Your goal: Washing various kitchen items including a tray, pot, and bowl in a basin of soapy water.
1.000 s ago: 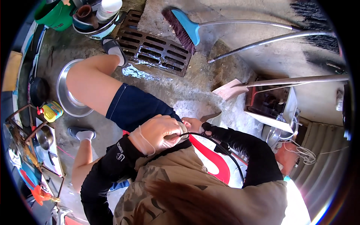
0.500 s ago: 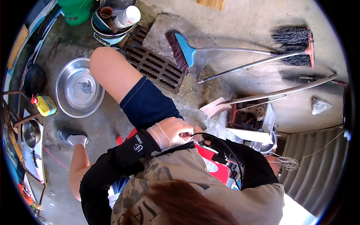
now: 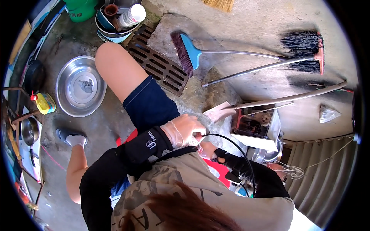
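My left hand (image 3: 185, 131), in a thin clear glove with a black sleeve (image 3: 142, 148) at the wrist, is at my waist above the dark blue shorts (image 3: 152, 104). Its fingers curl closed; what they grip is hidden. A black cable (image 3: 235, 146) starts beside those fingertips and arcs back over my right forearm. Close below sits my right hand (image 3: 208, 149), also gloved, its fingers mostly covered by the left hand and the clothing. Under me shows part of a red seat (image 3: 219, 171).
A metal basin (image 3: 73, 106) with a grey cloth in the bottom stands at left, near a yellow pump bottle (image 3: 46, 104). Beyond my knee lies a drain grate (image 3: 165, 71). Brooms (image 3: 190, 52) and a shovel (image 3: 219, 111) lie right, near a cage-like box (image 3: 254, 123).
My left hand has shifted slightly right, with its knuckles turned up more. My right hand has come further into sight beside it. The cable has swung a little to the right.
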Tool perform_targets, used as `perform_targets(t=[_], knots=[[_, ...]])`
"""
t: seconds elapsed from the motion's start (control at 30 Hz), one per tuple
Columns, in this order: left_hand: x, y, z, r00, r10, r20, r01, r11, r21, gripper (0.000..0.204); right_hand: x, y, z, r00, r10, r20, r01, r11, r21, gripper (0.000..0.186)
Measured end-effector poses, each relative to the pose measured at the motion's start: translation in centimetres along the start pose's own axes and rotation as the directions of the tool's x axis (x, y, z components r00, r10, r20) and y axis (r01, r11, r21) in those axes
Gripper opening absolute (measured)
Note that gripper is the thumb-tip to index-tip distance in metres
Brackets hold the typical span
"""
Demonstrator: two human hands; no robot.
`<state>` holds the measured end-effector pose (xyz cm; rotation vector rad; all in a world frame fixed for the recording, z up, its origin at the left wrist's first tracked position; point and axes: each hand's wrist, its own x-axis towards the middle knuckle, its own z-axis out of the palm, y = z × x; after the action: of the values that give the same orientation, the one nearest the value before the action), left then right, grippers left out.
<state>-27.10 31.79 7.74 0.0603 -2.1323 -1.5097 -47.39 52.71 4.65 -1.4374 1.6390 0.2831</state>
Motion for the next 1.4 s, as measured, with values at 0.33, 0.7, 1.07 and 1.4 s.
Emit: perform_targets(t=[0.33,0.7,1.07,1.4], knots=[[4.0,-4.6,1.5,0.971,-0.177,0.159,0.188,0.981,-0.056,0.010,0.3,4.6,1.4,0.949,-0.299,0.096,0.268,0.931,0.247,0.019],[11.2,-6.9,-2.0,0.914,-0.402,0.062,0.404,0.880,-0.249,0.009,3.0,5.0,-9.8,0.887,-0.269,0.374,0.148,0.935,0.321,0.025],[13.8,-3.3,-4.4,0.924,-0.382,0.018,0.367,0.875,-0.316,0.038,4.4,8.3,-17.9,0.714,-0.350,0.606,-0.064,0.830,0.555,0.026],[8.6,-5.8,2.6,0.852,-0.461,0.249,0.505,0.850,-0.153,0.035,3.0,1.8,-16.6,0.956,-0.204,0.210,0.107,0.911,0.399,0.013]])
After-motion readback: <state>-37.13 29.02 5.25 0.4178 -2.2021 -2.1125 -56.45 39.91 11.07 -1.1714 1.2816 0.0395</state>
